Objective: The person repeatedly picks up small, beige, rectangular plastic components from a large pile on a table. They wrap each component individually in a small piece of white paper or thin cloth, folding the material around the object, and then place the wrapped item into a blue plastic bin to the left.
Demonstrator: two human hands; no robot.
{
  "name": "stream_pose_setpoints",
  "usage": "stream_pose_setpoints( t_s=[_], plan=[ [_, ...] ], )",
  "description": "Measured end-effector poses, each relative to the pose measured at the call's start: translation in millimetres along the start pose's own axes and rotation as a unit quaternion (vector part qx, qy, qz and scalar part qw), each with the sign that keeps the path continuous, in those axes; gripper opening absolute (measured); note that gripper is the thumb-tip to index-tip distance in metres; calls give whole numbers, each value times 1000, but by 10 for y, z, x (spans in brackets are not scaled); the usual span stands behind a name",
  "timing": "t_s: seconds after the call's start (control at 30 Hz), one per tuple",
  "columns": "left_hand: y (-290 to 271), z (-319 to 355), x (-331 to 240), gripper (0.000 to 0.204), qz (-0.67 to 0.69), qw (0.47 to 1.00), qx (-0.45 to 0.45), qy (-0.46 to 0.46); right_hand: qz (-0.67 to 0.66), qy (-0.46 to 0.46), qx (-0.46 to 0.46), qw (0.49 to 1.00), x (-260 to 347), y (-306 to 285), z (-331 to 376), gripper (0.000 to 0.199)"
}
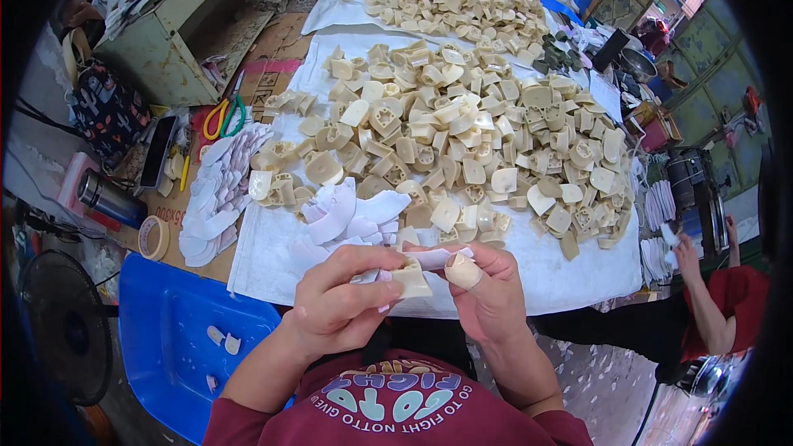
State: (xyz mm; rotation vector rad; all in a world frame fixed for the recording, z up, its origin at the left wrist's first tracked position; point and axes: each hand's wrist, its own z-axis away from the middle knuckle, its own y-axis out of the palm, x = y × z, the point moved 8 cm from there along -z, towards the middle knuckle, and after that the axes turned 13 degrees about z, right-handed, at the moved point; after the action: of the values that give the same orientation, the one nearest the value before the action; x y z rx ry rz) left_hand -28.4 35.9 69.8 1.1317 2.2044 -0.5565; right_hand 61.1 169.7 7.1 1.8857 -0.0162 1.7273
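Note:
Close in front of my chest, my left hand [340, 297] is closed round a beige moulded shoe heel [412, 284], thumb and fingers pinching its side. My right hand [497, 296] pinches a thin pale pinkish-white strip [434, 258], which stretches across to the heel's top edge. A beige covering wraps the tip of my right thumb. Just beyond my hands lies a loose pile of similar pale cut pieces [334, 216]. Past it, a large heap of beige heels [462, 128] spreads over the white cloth [570, 285], some showing ribbed hollow undersides.
At the left are stacked pale strips [211, 206], scissors [223, 118], a tape roll [154, 237] and a dark flask [113, 198]. Below them stands a blue tub [178, 314] with a few scraps, near a fan [66, 326]. Another person [719, 314] works at the right beside machinery.

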Motion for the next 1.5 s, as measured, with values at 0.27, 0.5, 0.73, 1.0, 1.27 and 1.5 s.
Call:
stream_pose_setpoints(
  t_s=[0.27, 0.5, 0.73, 1.0, 1.27, 1.5],
  plan=[
    [133, -12, 108, 38, -105, 994, 7, -10, 135, -12, -49, 990, 83, 65, 22, 28],
    [117, 34, 264, 28, -116, 991, -62, -30, 456, -107, -65, 881, 205, 229, -2, 34],
    [93, 85, 428, 21, 0, 988, -135, -75, 472, -299, -101, 823, 298, 163, -68, 23],
    [212, 411, 969, 16, 440, 771, -240, -394, 196, -48, 27, 979, -61, -61, -298, 24],
    [141, 334, 866, 14, 258, 889, -213, -311, 505, -214, -19, 836, 275, 22, -200, 22],
    [144, 320, 801, 12, 233, 910, -163, -302, 564, -241, 57, 788, 387, 155, -299, 13]
  ],
)
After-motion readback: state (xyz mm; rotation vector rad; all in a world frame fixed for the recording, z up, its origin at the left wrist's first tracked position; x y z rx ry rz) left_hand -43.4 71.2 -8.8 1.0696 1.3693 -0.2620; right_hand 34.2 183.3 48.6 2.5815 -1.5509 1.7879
